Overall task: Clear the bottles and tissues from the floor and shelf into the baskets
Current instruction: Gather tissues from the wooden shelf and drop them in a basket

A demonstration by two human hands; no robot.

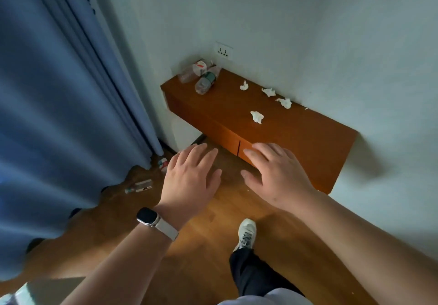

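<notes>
Left hand: grip open, fingers spread, palm down, holding nothing. Right hand: the same, hanging in front of the shelf's near edge.

The shelf is fixed to the wall and runs from 12 to 2 o'clock, with open space beneath it. Its left end stands apart from the curtain.

Two clear bottles lie on their sides at the shelf's far left corner, 12 o'clock, against the wall. Four crumpled tissues are scattered along the top toward 1 o'clock, each apart from the others and one nearest the front edge.

At 10 o'clock a small bottle lies on the floor, just beside the curtain hem. A second floor bottle at 11 o'clock is partly hidden by my left hand.

The curtain fills the 9 o'clock side. Bare floor runs between the curtain and the shelf. My shoe is at 6 o'clock.
</notes>
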